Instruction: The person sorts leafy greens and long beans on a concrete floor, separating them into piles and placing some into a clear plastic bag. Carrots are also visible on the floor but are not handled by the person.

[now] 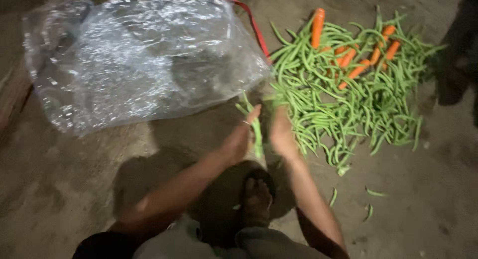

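A big heap of green beans point(348, 94) lies on the ground ahead, with several orange carrots point(356, 57) on top of it. My left hand point(241, 134) and my right hand point(281, 134) together hold a small bunch of green beans point(255, 127) at the near left edge of the heap. The bunch stands roughly upright between my palms. A ring shows on a finger of my left hand.
A large clear plastic bag point(144, 55) lies crumpled to the left, with a red strap point(254, 25) at its far edge. My sandalled foot point(257, 199) rests below my hands. A few loose beans point(373, 193) lie at right. Another person's dark foot point(455, 79) is at the far right.
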`<state>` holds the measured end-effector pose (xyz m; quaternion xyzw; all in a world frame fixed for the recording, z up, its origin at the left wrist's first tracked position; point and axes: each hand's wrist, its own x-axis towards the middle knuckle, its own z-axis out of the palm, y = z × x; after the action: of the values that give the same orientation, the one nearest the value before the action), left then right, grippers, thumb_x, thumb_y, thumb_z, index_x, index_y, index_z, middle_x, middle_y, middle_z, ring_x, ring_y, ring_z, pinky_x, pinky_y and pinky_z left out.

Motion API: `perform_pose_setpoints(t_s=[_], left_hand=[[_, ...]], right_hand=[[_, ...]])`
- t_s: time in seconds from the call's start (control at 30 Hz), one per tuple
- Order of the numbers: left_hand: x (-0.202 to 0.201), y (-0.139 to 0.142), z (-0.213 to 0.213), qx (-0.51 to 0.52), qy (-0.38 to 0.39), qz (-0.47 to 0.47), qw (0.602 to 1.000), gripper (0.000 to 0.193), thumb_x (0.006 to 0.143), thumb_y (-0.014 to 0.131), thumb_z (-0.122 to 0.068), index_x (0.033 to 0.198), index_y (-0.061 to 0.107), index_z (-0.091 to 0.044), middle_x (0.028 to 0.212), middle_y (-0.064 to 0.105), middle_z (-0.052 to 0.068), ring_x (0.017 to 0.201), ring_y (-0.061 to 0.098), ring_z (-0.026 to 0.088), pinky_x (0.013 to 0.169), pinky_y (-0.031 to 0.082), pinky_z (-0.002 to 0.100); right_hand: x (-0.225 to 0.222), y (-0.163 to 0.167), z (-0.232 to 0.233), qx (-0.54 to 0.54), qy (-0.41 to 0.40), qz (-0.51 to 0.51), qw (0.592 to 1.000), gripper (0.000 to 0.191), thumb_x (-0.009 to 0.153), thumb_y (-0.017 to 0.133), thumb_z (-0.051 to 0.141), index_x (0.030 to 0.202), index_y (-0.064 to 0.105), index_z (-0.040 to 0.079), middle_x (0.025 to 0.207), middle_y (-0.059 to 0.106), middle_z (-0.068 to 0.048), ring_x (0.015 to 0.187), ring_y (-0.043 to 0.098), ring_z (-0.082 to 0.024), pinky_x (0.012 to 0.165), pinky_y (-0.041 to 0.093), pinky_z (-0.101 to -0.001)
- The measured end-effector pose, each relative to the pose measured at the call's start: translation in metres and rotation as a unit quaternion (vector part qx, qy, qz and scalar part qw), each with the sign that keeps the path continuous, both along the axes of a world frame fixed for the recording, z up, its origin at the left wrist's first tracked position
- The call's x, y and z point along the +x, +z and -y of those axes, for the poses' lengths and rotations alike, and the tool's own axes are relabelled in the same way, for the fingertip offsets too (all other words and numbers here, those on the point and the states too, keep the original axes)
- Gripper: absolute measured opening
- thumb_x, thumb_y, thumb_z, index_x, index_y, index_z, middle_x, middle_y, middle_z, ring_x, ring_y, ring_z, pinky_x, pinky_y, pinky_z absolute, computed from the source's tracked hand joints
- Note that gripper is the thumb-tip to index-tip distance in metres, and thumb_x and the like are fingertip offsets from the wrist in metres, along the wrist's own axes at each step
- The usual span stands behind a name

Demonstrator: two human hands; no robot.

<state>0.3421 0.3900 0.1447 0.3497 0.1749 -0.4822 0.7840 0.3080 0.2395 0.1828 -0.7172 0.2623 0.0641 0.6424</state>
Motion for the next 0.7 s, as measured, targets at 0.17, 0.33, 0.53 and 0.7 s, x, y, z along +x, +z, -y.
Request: perform_pose_setpoints(t_s=[0.17,0.33,0.53,0.7], left_hand=[[-0.028,-0.036,-0.015,-0.004,0.148,0.064,0.987,0.051,0.099,0.068,-0.038,0.135,0.059,-0.004,0.118,0.066,0.013,0.104,0.063,0.028,0.087,0.054,0.046],[-0.041,-0.008,-0.021,0.208,0.014,0.222,0.952,0.046,0.101,0.060,-0.042,0.134,0.060,-0.010,0.115,0.069,0.008,0.101,0.064,0.019,0.085,0.052,0.037],[-0.056,0.020,-0.016,0.132,0.097,0.277,0.947,0.050,0.097,0.073,-0.037,0.130,0.063,-0.002,0.120,0.069,0.008,0.109,0.062,0.016,0.091,0.052,0.036],[-0.016,0.012,-0.050,0.298,0.031,0.387,0.872,0.018,0.099,0.062,-0.019,0.107,0.068,-0.004,0.093,0.072,0.006,0.083,0.066,0.017,0.072,0.054,0.038]], right_hand=[[-0.013,-0.002,-0.089,0.220,0.026,-0.060,0.973,0.087,0.099,0.024,0.068,0.157,0.036,0.004,0.158,0.044,-0.012,0.143,0.042,-0.029,0.119,0.031,-0.0420],[-0.001,0.018,-0.097,0.181,-0.102,0.026,0.978,0.105,0.090,0.028,0.081,0.161,0.027,0.004,0.159,0.043,-0.012,0.140,0.045,-0.028,0.116,0.034,-0.0411],[0.001,0.048,-0.089,0.244,-0.181,-0.073,0.950,0.103,0.089,0.028,0.080,0.160,0.027,0.005,0.158,0.044,-0.016,0.143,0.042,-0.028,0.116,0.030,-0.0447],[-0.022,0.056,-0.092,0.303,-0.129,0.064,0.942,0.099,0.093,0.034,0.075,0.161,0.027,0.003,0.169,0.030,-0.010,0.158,0.018,-0.023,0.121,0.004,-0.0404]])
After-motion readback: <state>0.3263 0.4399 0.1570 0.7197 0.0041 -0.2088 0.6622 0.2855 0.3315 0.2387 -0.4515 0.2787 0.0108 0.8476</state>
